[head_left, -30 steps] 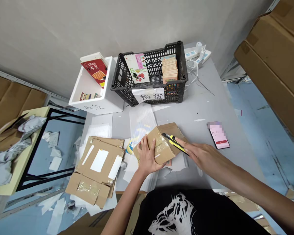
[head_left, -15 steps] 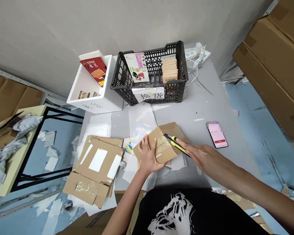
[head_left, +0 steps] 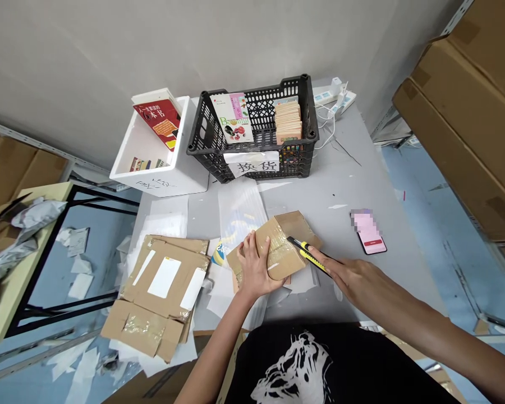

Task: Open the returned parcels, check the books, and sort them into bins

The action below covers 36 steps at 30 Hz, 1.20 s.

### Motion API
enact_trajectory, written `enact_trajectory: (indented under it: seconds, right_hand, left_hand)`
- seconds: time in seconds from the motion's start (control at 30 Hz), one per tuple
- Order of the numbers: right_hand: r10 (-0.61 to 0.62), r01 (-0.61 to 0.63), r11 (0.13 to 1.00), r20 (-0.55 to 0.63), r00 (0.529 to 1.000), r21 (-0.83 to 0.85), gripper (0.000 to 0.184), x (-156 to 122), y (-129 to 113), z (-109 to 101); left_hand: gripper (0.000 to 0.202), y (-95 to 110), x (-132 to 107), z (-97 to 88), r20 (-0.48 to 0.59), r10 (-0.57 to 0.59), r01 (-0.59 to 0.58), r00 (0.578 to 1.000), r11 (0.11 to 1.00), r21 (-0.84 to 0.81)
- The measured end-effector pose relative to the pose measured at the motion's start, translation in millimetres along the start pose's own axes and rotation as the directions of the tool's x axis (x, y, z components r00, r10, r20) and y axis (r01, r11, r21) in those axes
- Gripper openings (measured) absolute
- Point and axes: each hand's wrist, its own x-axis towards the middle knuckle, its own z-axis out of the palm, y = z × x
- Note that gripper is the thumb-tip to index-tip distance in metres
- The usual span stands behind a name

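A taped cardboard box [head_left: 284, 255] sits tilted near the table's front edge, one side flap raised at the back right. My left hand [head_left: 256, 264] grips its left side, with the thumb and fingers spread over the cardboard. In my right hand [head_left: 351, 275] is a yellow-and-black box cutter [head_left: 310, 255]. Its tip meets the right part of the box's upper face, by the strip of clear tape. Under the box lie papers and part of a blue-and-yellow printed item [head_left: 219, 252], mostly covered.
Flattened cardboard [head_left: 160, 289] lies to the left. Behind stand a white foam box [head_left: 189, 168] with books and a black crate [head_left: 252, 147] holding a book and a stack of booklets. A phone [head_left: 368, 231] lies at right, with a power strip [head_left: 326, 96] farther back.
The box cutter has moved a little to the right and towards me along the box. My left hand stays on the box. The whole view has shifted slightly.
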Motion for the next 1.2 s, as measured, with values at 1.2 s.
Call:
enact_trajectory:
  seconds: [1.2]
  right_hand:
    - [0.59, -0.601, 0.792, -0.118, 0.798, -0.106, 0.06, 21, 86, 59]
  left_hand:
    - [0.099, 49, 56, 27.7, 0.208, 0.002, -0.039, 0.978, 0.984, 0.173]
